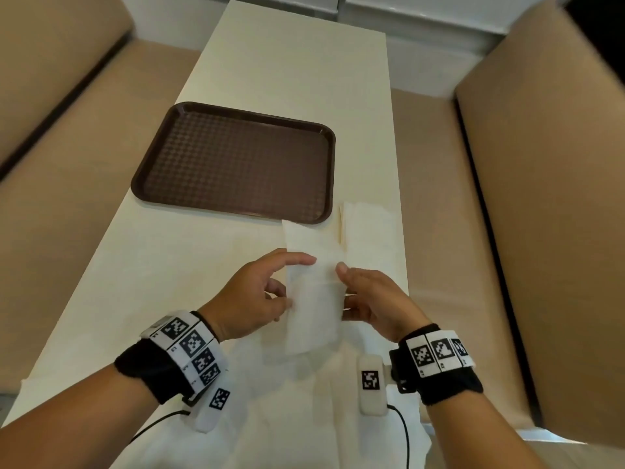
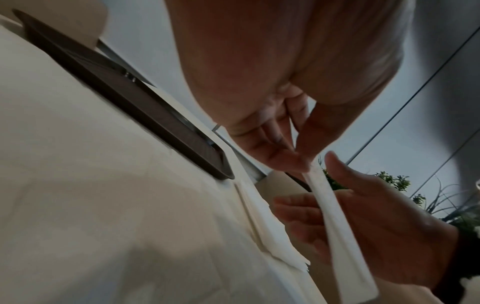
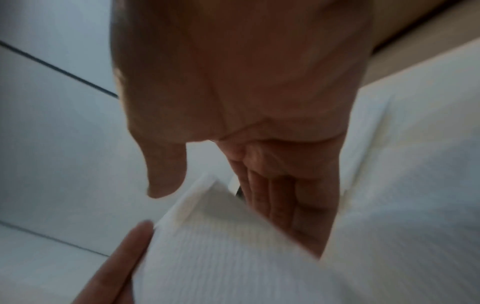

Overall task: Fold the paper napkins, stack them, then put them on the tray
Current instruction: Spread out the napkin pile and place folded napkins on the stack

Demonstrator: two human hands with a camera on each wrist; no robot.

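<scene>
A: Where's the napkin (image 1: 313,299)?

B: Lower centre of the head view, held just above the table (image 1: 270,72), folded into a long strip. Its long axis runs from the bottom of the frame up toward the tray (image 1: 233,164), and its far end overlaps the tray's lower right rim in the picture.

A: And the hands?

B: One on each long edge. The left hand (image 1: 252,299) pinches the left edge between thumb and fingers; the right hand (image 1: 375,301) pinches the right edge the same way. So both grips are closed on the strip.

A: What does the next move turn on?

B: I'd judge another fold, end to end, bringing the far end back toward the bottom of the frame. Neither hand is nearer; they sit level, halfway along.

A: Anything around it?

B: A napkin pile (image 1: 368,231) lies flat just right of the strip, at the tray's lower right corner. More white sheets (image 1: 304,418) lie below the hands. Nothing sits on the tray, and nothing blocks the way.
</scene>
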